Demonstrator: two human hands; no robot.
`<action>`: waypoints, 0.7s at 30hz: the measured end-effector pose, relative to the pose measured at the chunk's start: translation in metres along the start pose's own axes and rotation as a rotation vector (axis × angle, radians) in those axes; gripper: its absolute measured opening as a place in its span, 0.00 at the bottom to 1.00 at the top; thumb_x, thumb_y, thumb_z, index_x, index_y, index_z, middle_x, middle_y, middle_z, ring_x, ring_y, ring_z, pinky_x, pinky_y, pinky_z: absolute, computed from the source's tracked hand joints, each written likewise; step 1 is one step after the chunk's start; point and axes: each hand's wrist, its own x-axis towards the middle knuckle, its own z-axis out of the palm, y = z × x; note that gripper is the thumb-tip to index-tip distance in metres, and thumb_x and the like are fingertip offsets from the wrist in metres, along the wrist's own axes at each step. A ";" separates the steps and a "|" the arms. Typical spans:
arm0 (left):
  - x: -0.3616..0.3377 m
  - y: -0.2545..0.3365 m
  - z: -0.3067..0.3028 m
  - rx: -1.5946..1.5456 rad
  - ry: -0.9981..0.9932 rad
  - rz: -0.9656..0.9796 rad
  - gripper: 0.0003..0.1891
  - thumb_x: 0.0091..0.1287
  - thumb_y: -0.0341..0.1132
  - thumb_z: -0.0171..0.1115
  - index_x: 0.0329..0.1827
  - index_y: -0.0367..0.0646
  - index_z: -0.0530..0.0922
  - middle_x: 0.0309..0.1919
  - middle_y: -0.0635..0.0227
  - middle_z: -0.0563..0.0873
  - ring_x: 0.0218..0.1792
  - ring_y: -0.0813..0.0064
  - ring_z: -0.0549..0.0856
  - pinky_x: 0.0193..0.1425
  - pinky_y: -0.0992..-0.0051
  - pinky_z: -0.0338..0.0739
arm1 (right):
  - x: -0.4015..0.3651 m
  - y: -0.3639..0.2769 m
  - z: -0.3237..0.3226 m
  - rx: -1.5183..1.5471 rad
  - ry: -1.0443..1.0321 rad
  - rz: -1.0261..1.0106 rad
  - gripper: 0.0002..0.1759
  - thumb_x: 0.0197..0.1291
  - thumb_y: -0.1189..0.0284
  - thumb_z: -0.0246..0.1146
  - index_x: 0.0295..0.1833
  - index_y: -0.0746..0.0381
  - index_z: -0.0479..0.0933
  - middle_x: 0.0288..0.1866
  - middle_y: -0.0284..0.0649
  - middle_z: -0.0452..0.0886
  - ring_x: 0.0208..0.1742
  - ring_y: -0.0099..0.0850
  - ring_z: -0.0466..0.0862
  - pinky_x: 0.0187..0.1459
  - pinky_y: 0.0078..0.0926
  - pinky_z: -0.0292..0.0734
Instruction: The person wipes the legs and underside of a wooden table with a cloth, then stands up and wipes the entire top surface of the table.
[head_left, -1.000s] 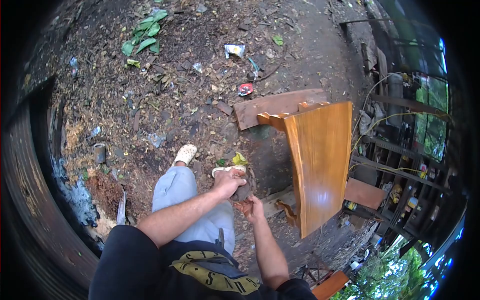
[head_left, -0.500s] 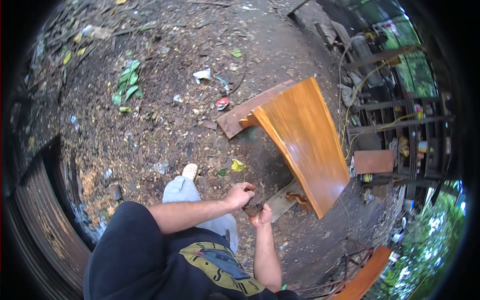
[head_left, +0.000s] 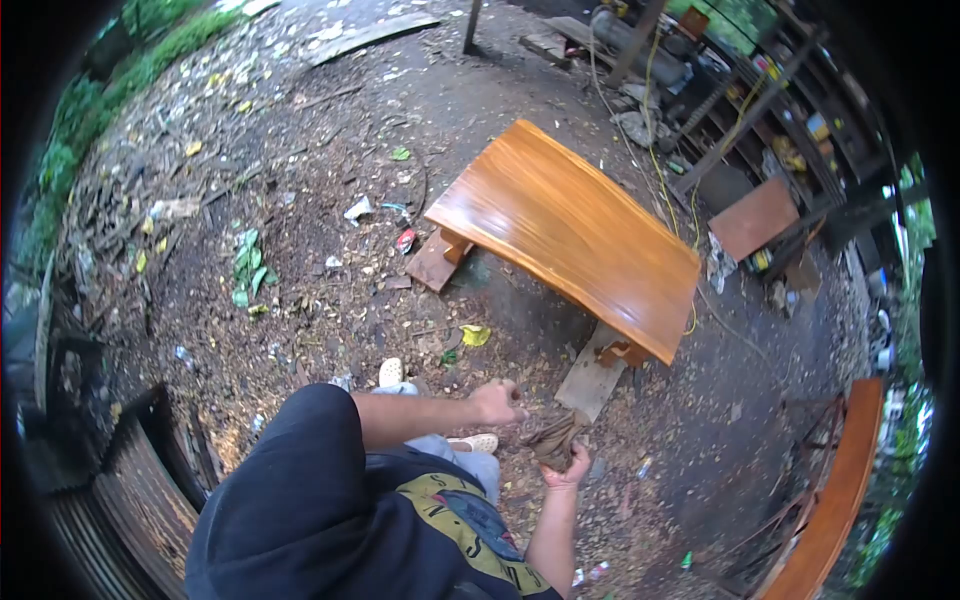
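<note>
My left hand point(head_left: 497, 403) is held out in front of me, its fingers curled together; whatever may be between them is too small to tell. Just right of it, a crumpled brown cloth point(head_left: 552, 441) is bunched in my right hand point(head_left: 568, 470), the fingers wrapped round its lower side. Beyond both hands stands a glossy wooden table with a wavy edge point(head_left: 570, 235). Its legs rest on a reddish board point(head_left: 436, 264) and on a pale plank point(head_left: 590, 388).
Leaves and litter cover the dirt ground. Shelves point(head_left: 800, 130) with a reddish panel point(head_left: 753, 218) stand at the upper right, near a yellow cord point(head_left: 655, 130). Another varnished wooden slab point(head_left: 840, 490) lies at the lower right. Corrugated metal point(head_left: 125, 520) is at the lower left.
The view has turned and shifted. My hands have moved apart; the left one has come off the brown cloth, which stays in my right hand. More of the cloth shows.
</note>
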 end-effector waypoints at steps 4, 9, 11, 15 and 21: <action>0.038 -0.084 -0.006 0.426 0.022 -0.010 0.29 0.63 0.55 0.65 0.64 0.50 0.79 0.63 0.53 0.79 0.64 0.53 0.80 0.68 0.58 0.76 | -0.046 -0.065 -0.079 0.021 0.140 -0.101 0.27 0.60 0.66 0.56 0.65 0.65 0.74 0.61 0.47 0.83 0.62 0.46 0.82 0.68 0.51 0.75; -0.023 -0.149 -0.093 0.446 0.082 -0.524 0.23 0.64 0.49 0.59 0.51 0.40 0.86 0.54 0.49 0.87 0.57 0.51 0.86 0.62 0.57 0.80 | -0.113 -0.104 -0.190 0.050 0.323 -0.285 0.24 0.62 0.67 0.56 0.62 0.66 0.75 0.58 0.46 0.84 0.60 0.46 0.83 0.65 0.49 0.78; -0.047 -0.173 -0.107 0.586 0.124 -0.516 0.31 0.65 0.59 0.60 0.54 0.38 0.86 0.55 0.50 0.87 0.59 0.54 0.85 0.63 0.61 0.80 | -0.136 -0.106 -0.238 0.037 0.360 -0.292 0.23 0.63 0.67 0.56 0.61 0.65 0.76 0.57 0.46 0.84 0.59 0.46 0.84 0.63 0.49 0.78; -0.061 -0.196 -0.103 0.515 0.179 -0.628 0.35 0.65 0.65 0.58 0.56 0.39 0.85 0.55 0.52 0.87 0.59 0.54 0.85 0.64 0.61 0.79 | -0.177 -0.079 -0.297 -0.031 0.495 -0.225 0.21 0.63 0.67 0.56 0.59 0.65 0.76 0.56 0.46 0.84 0.56 0.45 0.84 0.60 0.51 0.80; -0.022 -0.215 -0.094 0.834 -0.101 -0.423 0.36 0.64 0.66 0.59 0.56 0.39 0.85 0.56 0.52 0.87 0.60 0.55 0.85 0.64 0.59 0.78 | -0.200 -0.033 -0.326 -0.087 0.877 -0.074 0.19 0.63 0.66 0.56 0.57 0.62 0.75 0.52 0.44 0.83 0.54 0.45 0.84 0.58 0.52 0.79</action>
